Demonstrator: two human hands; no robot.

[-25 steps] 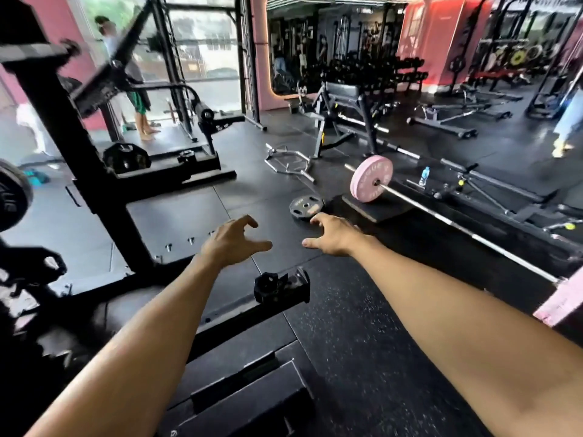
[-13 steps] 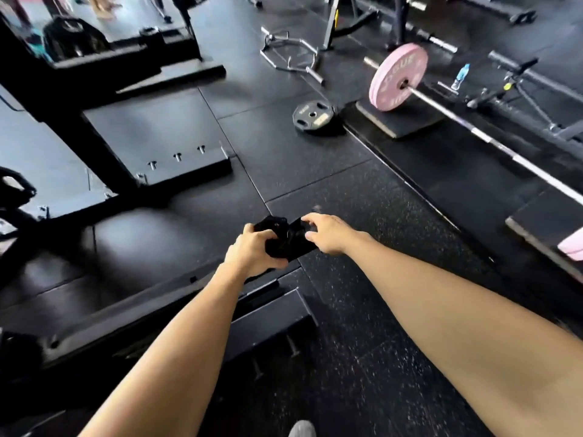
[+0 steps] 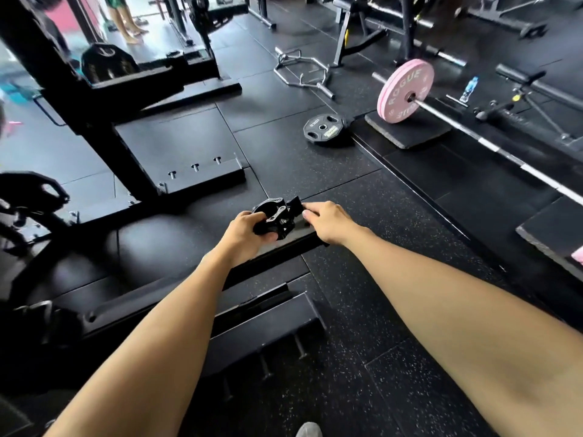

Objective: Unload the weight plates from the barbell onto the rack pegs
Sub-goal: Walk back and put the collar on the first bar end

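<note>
Head view, looking down over both forearms. My left hand (image 3: 243,231) has its grip closed around a black barbell collar (image 3: 273,216), fingers curled under it and thumb on the near side. My right hand (image 3: 328,220) sits just right of it, fingertips pinching the collar's lever tab (image 3: 296,204). Both hands are above the end of a black rack base rail (image 3: 284,247); whether the collar touches the rail, I cannot tell.

Barbell (image 3: 492,143) lies on the floor far right, running from far left to near right. One pink plate (image 3: 405,91), lettered ROGUE, is on its far end, standing upright on a dark pad (image 3: 410,134). A corner of a second pink plate (image 3: 578,255) shows at the right edge, on another pad.

A small black plate (image 3: 324,127) lies flat on the floor, just left of the pink plate's pad. A trap bar (image 3: 303,74) lies further away. A water bottle (image 3: 469,89) stands beyond the barbell. A black rack upright (image 3: 79,99) rises at left.
</note>
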